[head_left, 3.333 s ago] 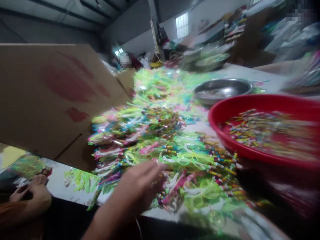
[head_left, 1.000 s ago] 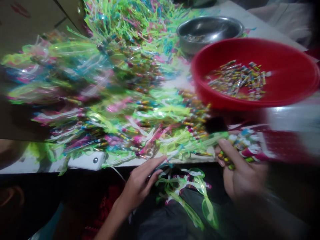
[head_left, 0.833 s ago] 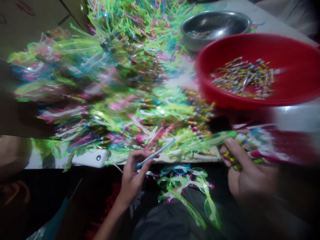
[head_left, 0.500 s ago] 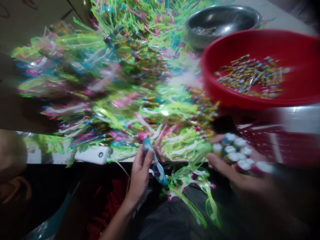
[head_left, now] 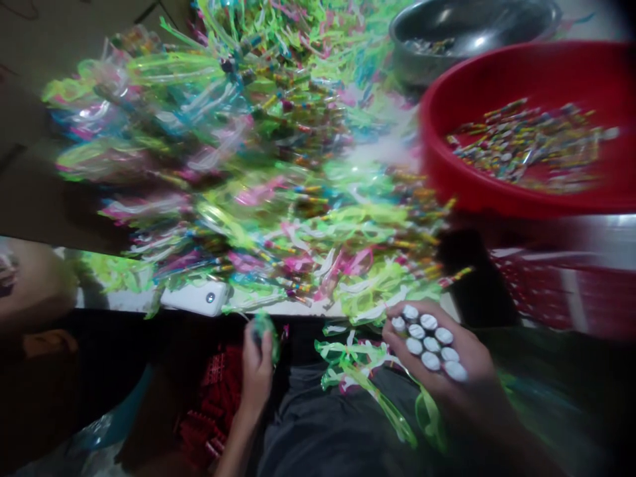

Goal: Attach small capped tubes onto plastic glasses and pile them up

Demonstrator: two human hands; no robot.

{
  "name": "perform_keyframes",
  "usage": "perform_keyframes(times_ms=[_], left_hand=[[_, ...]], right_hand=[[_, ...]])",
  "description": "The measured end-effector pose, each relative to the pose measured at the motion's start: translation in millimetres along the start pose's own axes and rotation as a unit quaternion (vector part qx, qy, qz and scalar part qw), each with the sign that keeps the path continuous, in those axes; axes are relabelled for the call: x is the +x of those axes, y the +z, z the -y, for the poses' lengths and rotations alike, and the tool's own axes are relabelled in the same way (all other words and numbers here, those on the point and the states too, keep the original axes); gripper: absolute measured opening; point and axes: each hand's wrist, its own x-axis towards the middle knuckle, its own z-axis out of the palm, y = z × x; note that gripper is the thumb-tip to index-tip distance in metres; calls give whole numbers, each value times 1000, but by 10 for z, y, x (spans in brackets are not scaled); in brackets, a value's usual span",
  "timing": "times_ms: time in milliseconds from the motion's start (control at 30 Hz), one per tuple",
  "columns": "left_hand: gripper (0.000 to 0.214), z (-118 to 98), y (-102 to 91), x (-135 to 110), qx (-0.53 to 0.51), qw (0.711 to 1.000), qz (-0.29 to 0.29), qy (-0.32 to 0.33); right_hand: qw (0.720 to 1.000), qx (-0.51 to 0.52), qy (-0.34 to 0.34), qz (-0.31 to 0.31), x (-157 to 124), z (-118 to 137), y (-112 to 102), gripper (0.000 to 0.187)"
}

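My right hand (head_left: 470,371) is wrapped round a bundle of slim tubes with round white ends (head_left: 431,344), which point up towards me. My left hand (head_left: 256,368) pinches a small piece of green see-through plastic (head_left: 268,328) between thumb and fingers, just off the table's front edge. Between my hands, over my dark-clothed lap, lie green plastic strips (head_left: 368,371) with white and pink bits. Just beyond, a large heap of tubes with colourful plastic strips (head_left: 278,192) covers the table; much of it is blurred.
A red basin (head_left: 497,199) with many small coloured tubes stands at the right, before a metal bowl (head_left: 412,66). A white power bank or phone-like device (head_left: 191,298) lies at the table's front edge. Another person's arm (head_left: 44,285) is at the left. Red basket-like mesh (head_left: 541,285) sits below the basin.
My left hand has moved left and down; the blue plastic strip it held is gone, and green plastic is in its fingers. My right hand has shifted down and left with its bundle.
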Motion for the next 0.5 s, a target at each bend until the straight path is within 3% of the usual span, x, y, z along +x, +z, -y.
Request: perform_keyframes(times_ms=[100, 200, 300, 400, 500], left_hand=[[41, 239, 171, -27, 33, 997, -59, -43], [43, 323, 326, -127, 49, 994, -80, -55], [39, 315, 284, -230, 59, 993, -96, -42], [30, 225, 114, -338, 65, 994, -91, 11], [28, -10, 15, -415, 36, 990, -19, 136]], right_hand=[[998, 3, 22, -53, 9, -29, -17, 22], [995, -39, 39, -83, 16, 0, -37, 25], [992, -81, 44, -91, 8, 52, -64, 26], [989, -92, 42, -111, -5, 82, -95, 25], [985, -100, 35, -133, -7, 84, -123, 25]])
